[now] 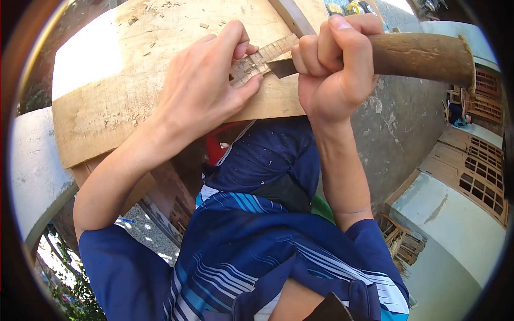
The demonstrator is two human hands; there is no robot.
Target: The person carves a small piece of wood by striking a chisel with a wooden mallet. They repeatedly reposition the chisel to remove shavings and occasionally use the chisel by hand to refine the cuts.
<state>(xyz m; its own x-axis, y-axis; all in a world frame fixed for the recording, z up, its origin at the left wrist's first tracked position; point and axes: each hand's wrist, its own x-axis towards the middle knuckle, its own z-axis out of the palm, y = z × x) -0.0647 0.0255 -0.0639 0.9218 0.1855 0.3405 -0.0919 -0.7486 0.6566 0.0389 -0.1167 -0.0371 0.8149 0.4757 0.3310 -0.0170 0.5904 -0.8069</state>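
A small carved strip of wood (251, 65) with notched marks lies on the wooden board, pressed between the thumb and fingers of my left hand (201, 80). My right hand (340, 61) is wrapped in a fist around a carving knife, whose thick, rough wooden handle (423, 55) sticks out to the right. Its short dark blade (282, 68) points left, with the tip right at the edge of the carved strip, close to my left thumb. Part of the knife is hidden inside my right fist.
The light wooden board (155, 48) carries scattered chips and shavings. A wooden bar (293, 17) lies at its far side, with brushes (336, 9) beyond. My legs are under the near edge. Latticed wooden panels (482, 166) and a bundle of wood pieces (401, 241) stand at right.
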